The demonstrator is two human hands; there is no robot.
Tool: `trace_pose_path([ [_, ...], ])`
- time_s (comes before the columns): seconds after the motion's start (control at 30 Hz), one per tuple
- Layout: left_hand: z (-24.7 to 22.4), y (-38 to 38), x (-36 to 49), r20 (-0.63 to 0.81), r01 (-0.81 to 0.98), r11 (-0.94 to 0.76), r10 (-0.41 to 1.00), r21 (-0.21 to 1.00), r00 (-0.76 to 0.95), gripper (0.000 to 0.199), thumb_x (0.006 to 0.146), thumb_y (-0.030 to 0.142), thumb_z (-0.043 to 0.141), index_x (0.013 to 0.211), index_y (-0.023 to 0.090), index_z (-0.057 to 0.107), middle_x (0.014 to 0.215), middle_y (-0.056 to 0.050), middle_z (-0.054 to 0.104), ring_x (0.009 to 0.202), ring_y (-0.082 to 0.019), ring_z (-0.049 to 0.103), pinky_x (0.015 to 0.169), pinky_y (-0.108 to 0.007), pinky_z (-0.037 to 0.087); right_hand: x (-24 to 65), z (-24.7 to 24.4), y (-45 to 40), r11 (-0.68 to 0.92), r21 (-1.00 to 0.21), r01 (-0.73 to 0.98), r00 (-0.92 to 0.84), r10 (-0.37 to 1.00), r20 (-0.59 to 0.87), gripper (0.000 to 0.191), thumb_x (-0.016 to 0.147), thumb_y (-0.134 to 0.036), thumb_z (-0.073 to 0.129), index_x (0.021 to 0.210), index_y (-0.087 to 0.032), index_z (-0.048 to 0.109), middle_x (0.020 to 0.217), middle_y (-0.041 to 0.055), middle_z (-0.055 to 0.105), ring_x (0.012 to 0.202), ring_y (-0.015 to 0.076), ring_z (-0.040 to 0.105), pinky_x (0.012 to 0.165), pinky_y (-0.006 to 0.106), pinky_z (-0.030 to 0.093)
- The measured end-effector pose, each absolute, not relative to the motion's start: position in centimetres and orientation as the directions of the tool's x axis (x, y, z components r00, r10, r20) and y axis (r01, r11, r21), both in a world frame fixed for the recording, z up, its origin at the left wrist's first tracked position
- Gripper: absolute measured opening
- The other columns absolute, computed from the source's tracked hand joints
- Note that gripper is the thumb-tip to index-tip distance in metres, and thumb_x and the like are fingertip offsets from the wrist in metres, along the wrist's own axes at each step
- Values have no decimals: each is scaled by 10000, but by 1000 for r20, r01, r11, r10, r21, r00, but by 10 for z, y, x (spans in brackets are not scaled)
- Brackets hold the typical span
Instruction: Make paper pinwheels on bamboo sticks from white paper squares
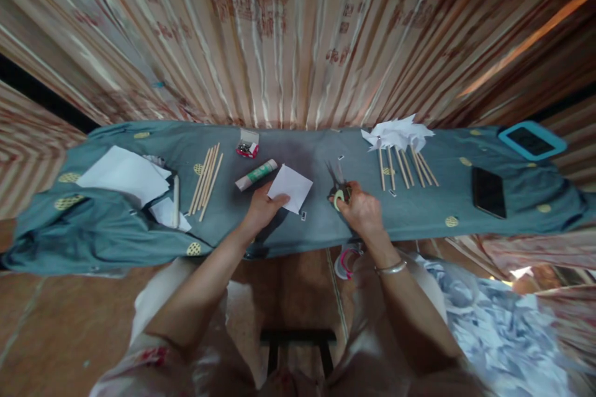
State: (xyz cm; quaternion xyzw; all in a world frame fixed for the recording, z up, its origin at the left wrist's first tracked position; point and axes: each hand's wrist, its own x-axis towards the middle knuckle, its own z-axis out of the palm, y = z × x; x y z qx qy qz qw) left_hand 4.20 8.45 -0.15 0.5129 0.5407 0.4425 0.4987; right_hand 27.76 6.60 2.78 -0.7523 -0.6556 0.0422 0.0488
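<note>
The left hand has its grip clamped on a white paper square, thumb on top near one edge, over the middle of the worktop, which is covered in grey-green cloth with yellow pineapple shapes. To its right, the right hand has its grip closed around the handles of a pair of scissors. The blades point toward the far side, apart from the paper; they are too blurred to tell whether they are spread.

Just beyond the left hand lies a glue stick, slanting, and farther off stands a small open box with red on it. Farther left is a group of thin wooden sticks lying side by side, then a stack of white sheets at the left end, with a white rod near it.

On the far right side, folded white paper shapes lie bunched together, a row of sticks reaching from them toward the near side. Farther right lie a dark phone and, beyond it, a blue-framed tablet.
</note>
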Motion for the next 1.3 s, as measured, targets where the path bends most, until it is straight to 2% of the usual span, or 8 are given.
trace_pose_path([
  [0.33,-7,83,50,-18,155,2,995,988,102,533,633,274,708,1150,152,662,1007,-48,736,884,-227,674,825,-331,531,279,13,73,-3,-104,995,20,987,156,470,919,-221,429,1345,-21,439,1019,212,705,963,296,653,831,358,486],
  [0.47,-7,79,43,63,268,-91,992,959,114,560,696,256,683,1247,180,618,1155,-72,705,981,-241,672,866,-350,540,282,7,75,46,-130,990,-24,986,166,497,926,-188,389,1390,-11,407,1079,229,685,971,302,630,879,392,471],
  [0.57,-9,77,33,199,444,-235,972,864,128,538,771,251,647,1300,181,576,1309,-117,623,1173,-273,600,986,-413,500,284,5,76,44,-163,986,-12,982,190,461,922,-205,425,1349,-36,471,1084,221,678,965,301,611,874,398,469],
  [0.63,-11,77,28,304,579,-341,939,741,163,489,816,250,626,1296,173,575,1383,-144,560,1279,-292,517,1078,-474,429,286,5,77,35,-179,983,4,977,213,379,918,-198,441,1251,-69,567,1118,215,665,986,304,592,884,409,470],
  [0.73,-12,74,25,383,680,-461,881,570,277,371,891,239,548,1254,181,604,1391,-138,552,1305,-290,478,1109,-514,400,284,9,77,42,-214,976,16,965,263,320,937,-204,431,1152,-95,641,1213,207,632,1056,308,564,933,431,466],
  [0.9,-12,65,33,353,708,-539,840,456,412,325,932,198,473,1215,172,631,1331,-124,608,1275,-280,506,1076,-505,446,259,11,73,339,-282,897,-237,911,339,367,977,-179,369,1223,-91,627,1339,167,578,1241,263,493,1076,409,412],
  [1.0,-14,61,36,323,719,-548,836,428,445,332,948,207,446,1219,148,629,1331,-135,607,1283,-286,503,1081,-505,443,236,6,70,493,-285,822,-410,860,303,380,946,-105,383,1242,-93,621,1366,169,572,1320,271,438,1080,430,413],
  [1.3,-21,64,34,265,719,-550,835,425,483,379,946,242,440,1274,141,603,1345,-146,597,1286,-297,505,1098,-517,418,213,0,68,515,-264,815,-477,856,198,417,876,-43,433,1255,-87,600,1306,173,606,1220,275,526,1064,424,416],
])
